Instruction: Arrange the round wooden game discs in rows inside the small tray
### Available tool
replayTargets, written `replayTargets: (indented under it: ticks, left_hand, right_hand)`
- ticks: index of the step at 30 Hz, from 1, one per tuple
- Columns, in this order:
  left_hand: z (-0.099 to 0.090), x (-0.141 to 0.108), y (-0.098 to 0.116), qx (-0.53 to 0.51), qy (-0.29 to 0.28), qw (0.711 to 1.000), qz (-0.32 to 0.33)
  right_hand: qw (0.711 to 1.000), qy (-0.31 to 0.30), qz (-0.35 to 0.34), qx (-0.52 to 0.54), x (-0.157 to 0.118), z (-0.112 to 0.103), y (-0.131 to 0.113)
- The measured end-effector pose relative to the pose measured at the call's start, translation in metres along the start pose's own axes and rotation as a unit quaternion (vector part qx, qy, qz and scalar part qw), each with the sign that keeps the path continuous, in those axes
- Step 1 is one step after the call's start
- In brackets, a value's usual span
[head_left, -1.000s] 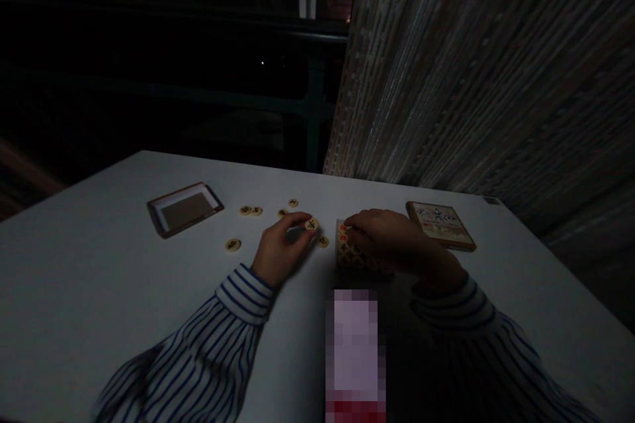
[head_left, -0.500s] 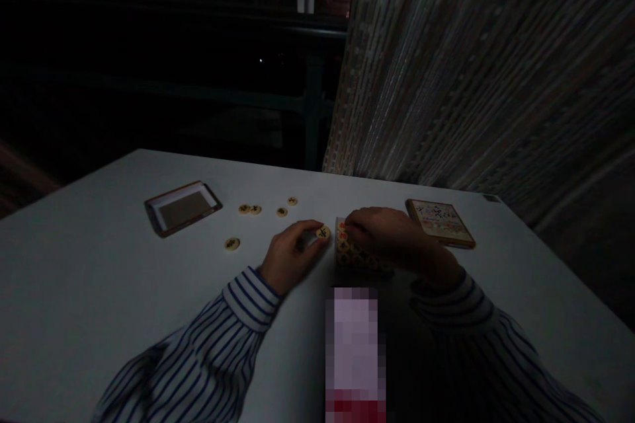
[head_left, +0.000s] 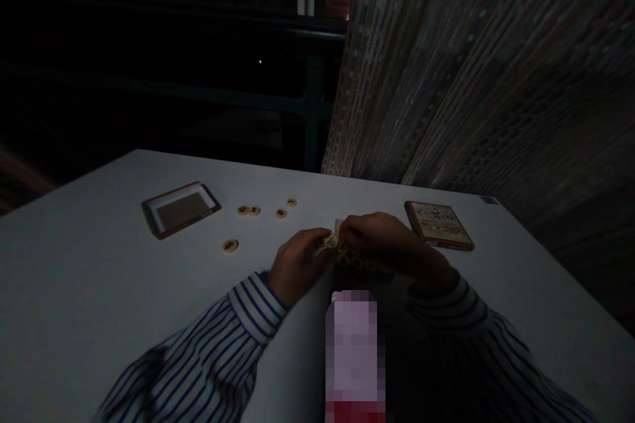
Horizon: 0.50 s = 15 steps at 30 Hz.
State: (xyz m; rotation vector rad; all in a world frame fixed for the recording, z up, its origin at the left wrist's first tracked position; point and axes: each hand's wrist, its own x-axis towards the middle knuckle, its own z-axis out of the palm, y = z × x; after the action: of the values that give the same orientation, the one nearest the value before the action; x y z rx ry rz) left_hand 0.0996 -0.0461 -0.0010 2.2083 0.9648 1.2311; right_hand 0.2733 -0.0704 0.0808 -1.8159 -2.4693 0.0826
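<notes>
My left hand [head_left: 298, 263] pinches a round wooden xiangqi piece [head_left: 331, 240] between thumb and fingers, its marked face showing. Close against that piece are the curled fingers of my right hand [head_left: 380, 236], pinched together over a small box of xiangqi pieces [head_left: 357, 262]. Whether the right fingertips grip a piece is hidden. Rows of round pieces fill the visible part of the box; my right hand covers much of it.
Loose pieces lie on the white table [head_left: 124, 291], one of them [head_left: 230, 246] nearer me. An open shallow tin [head_left: 211, 217] stands left, and a decorated lid [head_left: 440, 225] lies right. A pixelated upright patch [head_left: 354, 350] is in front. A strand curtain [head_left: 397, 79] hangs behind.
My left hand has moved slightly right with its piece, up to the box. My right fingers have shifted a little left and down, meeting the piece's edge.
</notes>
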Motion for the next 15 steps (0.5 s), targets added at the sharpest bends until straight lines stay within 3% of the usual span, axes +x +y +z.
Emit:
replayTargets:
  ticks: [15]
  left_hand:
    - [0.0034,-0.0019,0.0022,-0.007,0.027,0.999,0.024]
  right_hand:
    - [0.987,0.002,-0.039,0.157,-0.0027,0.001,-0.0022]
